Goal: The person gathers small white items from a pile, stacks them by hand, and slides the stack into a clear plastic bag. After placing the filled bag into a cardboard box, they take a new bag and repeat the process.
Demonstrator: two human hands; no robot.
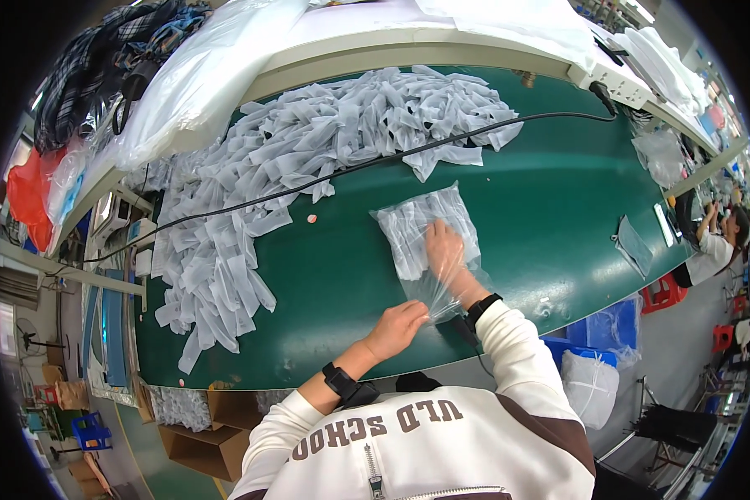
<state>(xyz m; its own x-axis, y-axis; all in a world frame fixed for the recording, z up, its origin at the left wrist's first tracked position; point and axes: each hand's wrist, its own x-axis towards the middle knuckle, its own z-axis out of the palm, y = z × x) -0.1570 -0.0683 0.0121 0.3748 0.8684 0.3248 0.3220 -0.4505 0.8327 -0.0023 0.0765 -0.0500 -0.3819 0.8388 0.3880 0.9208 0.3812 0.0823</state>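
The clear plastic bag (429, 237) lies flat on the green table (550, 200), right of centre and near the person's edge. It holds a stack of folded white fabric strips (408, 229), which fill its far half; the near half, toward the mouth, is flat and unfilled.

The right hand (443, 250) rests on top of the bag with its fingers spread and pressed flat, palm down on the contents. The left hand (396, 327) sits at the near open end of the bag, its grip pinching the plastic edge between thumb and fingers.

Judged from this layout, one batch of strips is already inside the bag and is being flattened; the mouth of the bag is not yet closed.

A large loose pile of white strips (308, 158) covers the far and left part of the table, well apart from the bag, so most of the material remains unbagged. A black cable (475, 133) runs across the pile toward a white power strip (621, 79) at the far right. A small flat pouch (633, 246) lies near the right edge of the table.
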